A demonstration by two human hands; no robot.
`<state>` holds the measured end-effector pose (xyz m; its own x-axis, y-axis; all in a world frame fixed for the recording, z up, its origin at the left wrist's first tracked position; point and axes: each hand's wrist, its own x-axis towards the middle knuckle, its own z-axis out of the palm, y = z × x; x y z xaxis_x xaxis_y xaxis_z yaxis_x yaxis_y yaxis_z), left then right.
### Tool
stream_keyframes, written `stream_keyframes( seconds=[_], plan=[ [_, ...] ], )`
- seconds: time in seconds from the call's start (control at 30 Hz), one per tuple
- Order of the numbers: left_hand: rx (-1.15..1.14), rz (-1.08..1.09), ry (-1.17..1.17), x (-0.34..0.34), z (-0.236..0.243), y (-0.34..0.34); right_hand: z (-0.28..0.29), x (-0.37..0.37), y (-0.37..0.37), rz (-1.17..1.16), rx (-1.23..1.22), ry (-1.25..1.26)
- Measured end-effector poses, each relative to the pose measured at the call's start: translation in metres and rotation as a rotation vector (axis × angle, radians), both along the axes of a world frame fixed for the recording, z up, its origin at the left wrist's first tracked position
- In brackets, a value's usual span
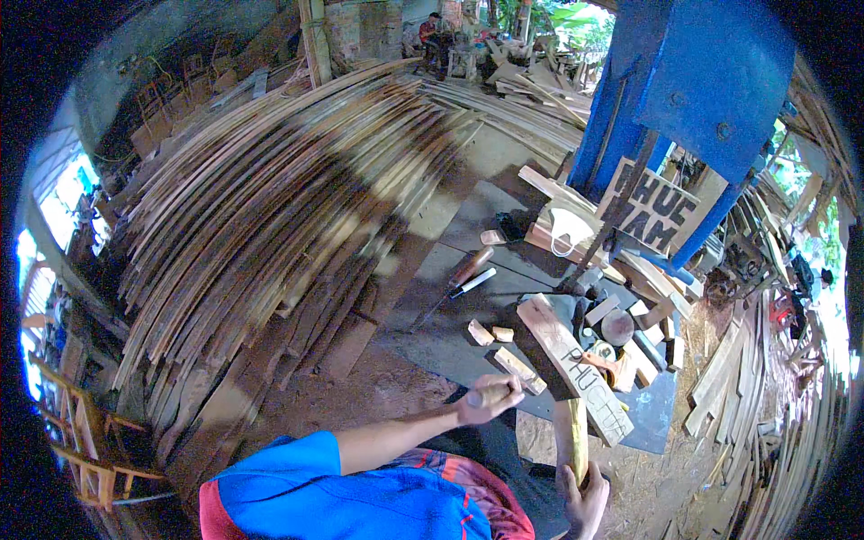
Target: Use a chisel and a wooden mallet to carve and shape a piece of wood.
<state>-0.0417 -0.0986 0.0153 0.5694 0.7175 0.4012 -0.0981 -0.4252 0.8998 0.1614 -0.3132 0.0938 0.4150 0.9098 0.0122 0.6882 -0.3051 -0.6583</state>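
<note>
Above the worn dark work surface [405, 315], my left hand [488, 400] is closed round a short cylindrical wooden handle [481, 394]; its far end is unclear. At the lower right, my right hand [585, 495] grips a pale elongated wooden piece [571, 427], held upright in the picture. Just beyond it lies a hand-lettered board [558, 342], beside small wood offcuts [504, 335] and a light block [519, 369]. Farther back lie a brown-handled tool [468, 270] and a white pen-like stick [477, 281]. Assorted blocks and tools [616, 326] crowd the surface's right side.
A blue steel machine [693, 81] rises at the back right, with a lettered sign [648, 207] against it. Long timber strips [270, 225] cover the left; loose planks [720, 378] lie right. Wooden furniture [81, 423] stands lower left. A person [432, 36] sits in the background.
</note>
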Motion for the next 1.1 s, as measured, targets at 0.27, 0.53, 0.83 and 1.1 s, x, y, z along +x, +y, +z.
stream_keyframes(
  seconds=[0.27, 0.53, 0.83, 1.1],
  plan=[
    [-0.467, -0.102, -0.259, -0.005, 0.0, 0.025, -0.01, -0.002, -0.01, -0.006, 0.086, 0.053],
    [-0.621, -0.035, -0.314, -0.008, -0.017, 0.038, -0.02, 0.002, 0.01, -0.093, -0.042, -0.033],
    [-0.889, -0.062, -0.674, -0.028, 0.021, 0.05, -0.027, -0.005, 0.013, -0.218, -0.087, 0.046],
    [-0.643, 0.045, -0.489, -0.029, 0.032, 0.058, -0.05, -0.03, 0.03, -0.176, -0.032, 0.188]
  ],
)
